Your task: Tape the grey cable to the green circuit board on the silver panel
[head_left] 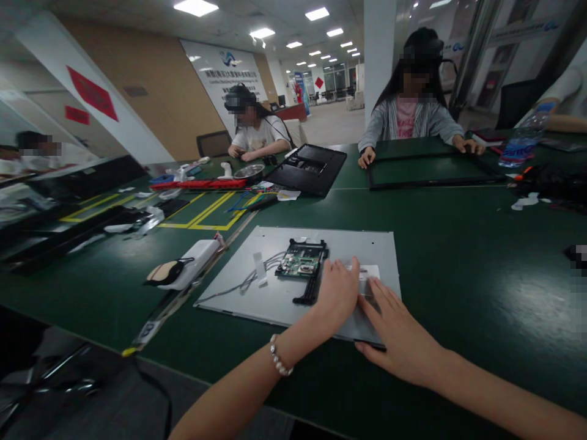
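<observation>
A grey metal panel (238, 269), which looks like the back of a flat screen, lies on the green table before me. On it sit a green circuit board (296, 264) in a black bracket (308, 290), grey cables (257, 278) and a strip of clear tape (260, 269). My left hand (338, 293), a beaded bracelet at its wrist, rests over the panel right of the bracket, fingers slightly bent and apart. Stretched fingers of my right hand (398, 321) lie on the panel's right part, beside a white label (370, 270); its thumb is at the near edge.
Left of the panel lies a white device with a round beige pad (165, 272). Farther back are a black screen housing (312, 168), a red strip (202, 183) and a black frame (435, 181) touched by a co-worker's hands. A water bottle (523, 143) stands at right.
</observation>
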The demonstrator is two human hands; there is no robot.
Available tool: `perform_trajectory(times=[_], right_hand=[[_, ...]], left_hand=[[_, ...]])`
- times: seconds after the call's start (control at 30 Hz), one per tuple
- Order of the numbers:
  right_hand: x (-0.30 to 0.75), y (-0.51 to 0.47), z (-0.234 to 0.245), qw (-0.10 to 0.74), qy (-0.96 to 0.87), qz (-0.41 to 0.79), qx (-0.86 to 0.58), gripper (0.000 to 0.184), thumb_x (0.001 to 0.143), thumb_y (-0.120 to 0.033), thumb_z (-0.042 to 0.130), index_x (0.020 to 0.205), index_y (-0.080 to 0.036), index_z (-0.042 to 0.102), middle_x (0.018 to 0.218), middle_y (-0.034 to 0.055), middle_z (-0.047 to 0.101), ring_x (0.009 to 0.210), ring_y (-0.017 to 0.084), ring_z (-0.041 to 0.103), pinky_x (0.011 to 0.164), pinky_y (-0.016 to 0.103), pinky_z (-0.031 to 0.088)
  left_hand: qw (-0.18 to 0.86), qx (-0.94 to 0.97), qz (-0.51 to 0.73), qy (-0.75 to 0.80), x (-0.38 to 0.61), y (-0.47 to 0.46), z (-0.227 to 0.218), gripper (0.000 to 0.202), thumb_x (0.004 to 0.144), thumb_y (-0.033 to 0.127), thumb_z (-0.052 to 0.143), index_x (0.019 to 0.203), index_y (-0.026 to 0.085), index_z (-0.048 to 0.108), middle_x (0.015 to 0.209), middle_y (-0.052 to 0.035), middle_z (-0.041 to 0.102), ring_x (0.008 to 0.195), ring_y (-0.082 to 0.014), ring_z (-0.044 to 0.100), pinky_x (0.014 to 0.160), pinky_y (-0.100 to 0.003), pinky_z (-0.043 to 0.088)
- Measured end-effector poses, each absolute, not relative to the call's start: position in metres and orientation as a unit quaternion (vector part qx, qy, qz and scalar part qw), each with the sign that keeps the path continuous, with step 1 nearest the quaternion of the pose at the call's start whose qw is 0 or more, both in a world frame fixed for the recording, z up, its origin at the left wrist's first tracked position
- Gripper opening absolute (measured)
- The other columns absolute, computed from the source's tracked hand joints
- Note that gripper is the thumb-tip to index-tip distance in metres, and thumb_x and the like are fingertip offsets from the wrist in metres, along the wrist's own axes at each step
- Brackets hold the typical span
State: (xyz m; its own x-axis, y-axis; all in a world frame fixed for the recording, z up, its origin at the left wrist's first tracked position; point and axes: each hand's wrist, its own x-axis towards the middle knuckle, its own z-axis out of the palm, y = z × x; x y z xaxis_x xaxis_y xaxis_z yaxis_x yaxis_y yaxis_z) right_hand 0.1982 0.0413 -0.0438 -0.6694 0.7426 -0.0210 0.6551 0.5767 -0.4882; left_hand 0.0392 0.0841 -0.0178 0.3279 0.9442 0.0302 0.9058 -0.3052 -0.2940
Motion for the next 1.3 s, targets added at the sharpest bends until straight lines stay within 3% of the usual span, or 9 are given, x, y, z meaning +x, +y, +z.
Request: perform_trajectory(times=[0.27, 0.43, 0.57, 0.63, 0.73, 1.07, 1.3], right_hand=[[0.181, 0.053, -0.034, 0.087, -0.907, 0.247, -0.33, 0.079, 0.087, -0.05, 0.052, 0.152, -0.018, 0.021, 0.16, 0.0166, -0.003, 0.145, 0.034, -0.002, 0.116, 0.049, 0.012], [0.172, 0.052, -0.033, 0.085, -0.901, 0.234, -0.354, 0.074, 0.089, -0.055, 0.046, 0.151, -0.02, 0.027, 0.161, 0.0142, 0.001, 0.145, 0.036, 0.002, 0.116, 0.052, 0.011], [0.173, 0.051, -0.034, 0.097, -0.898, 0.238, -0.358, 0.073, 0.09, -0.061, 0.041, 0.151, -0.023, 0.028, 0.161, 0.0102, 0.001, 0.146, 0.033, 0.001, 0.116, 0.052, 0.013], [0.174, 0.05, -0.034, 0.098, -0.898, 0.236, -0.358, 0.071, 0.09, -0.058, 0.041, 0.15, -0.022, 0.029, 0.161, 0.0102, 0.001, 0.146, 0.033, 0.0, 0.116, 0.051, 0.012], [0.175, 0.049, -0.034, 0.087, -0.896, 0.242, -0.362, 0.072, 0.091, -0.06, 0.04, 0.151, -0.022, 0.028, 0.161, 0.0112, 0.001, 0.145, 0.033, 0.001, 0.116, 0.052, 0.012], [0.177, 0.049, -0.032, 0.074, -0.893, 0.25, -0.367, 0.072, 0.091, -0.061, 0.039, 0.151, -0.023, 0.027, 0.161, 0.0114, -0.001, 0.145, 0.033, 0.0, 0.116, 0.052, 0.011], [0.177, 0.049, -0.031, 0.071, -0.892, 0.253, -0.367, 0.073, 0.091, -0.062, 0.039, 0.152, -0.024, 0.025, 0.161, 0.009, -0.003, 0.145, 0.033, -0.001, 0.116, 0.051, 0.01]], left_hand=[[0.118, -0.782, 0.089, -0.606, 0.024, 0.096, -0.01, 0.047, 0.087, 0.012, 0.046, 0.134, 0.01, 0.048, 0.111, -0.0197, 0.066, 0.102, -0.0285, 0.063, 0.096, -0.046, 0.037], [0.097, -0.787, 0.034, -0.608, -0.001, 0.102, 0.001, 0.048, 0.094, 0.023, 0.038, 0.14, 0.011, 0.041, 0.114, -0.0161, 0.066, 0.104, -0.0253, 0.062, 0.1, -0.045, 0.036], [0.161, -0.728, -0.026, -0.666, -0.03, 0.09, -0.001, 0.052, 0.094, 0.03, 0.038, 0.143, 0.015, 0.036, 0.148, -0.0161, 0.04, 0.136, -0.029, 0.035, 0.11, -0.05, 0.025], [0.16, -0.703, -0.014, -0.693, -0.044, 0.082, -0.009, 0.055, 0.093, 0.036, 0.04, 0.144, 0.017, 0.036, 0.153, -0.0158, 0.032, 0.14, -0.0321, 0.027, 0.11, -0.055, 0.023], [0.122, -0.678, 0.012, -0.724, -0.06, 0.079, -0.022, 0.055, 0.095, 0.041, 0.035, 0.145, 0.018, 0.035, 0.152, -0.0154, 0.033, 0.14, -0.0335, 0.026, 0.107, -0.058, 0.025], [0.111, -0.606, -0.016, -0.787, -0.088, 0.151, -0.029, 0.049, 0.096, 0.028, 0.027, 0.141, 0.016, 0.039, 0.142, -0.0193, 0.043, 0.135, -0.0354, 0.031, 0.102, -0.067, 0.026], [0.084, -0.602, 0.003, -0.794, -0.084, 0.155, -0.018, 0.047, 0.094, 0.035, 0.034, 0.137, 0.017, 0.042, 0.137, -0.0206, 0.048, 0.131, -0.0387, 0.034, 0.099, -0.07, 0.023]])
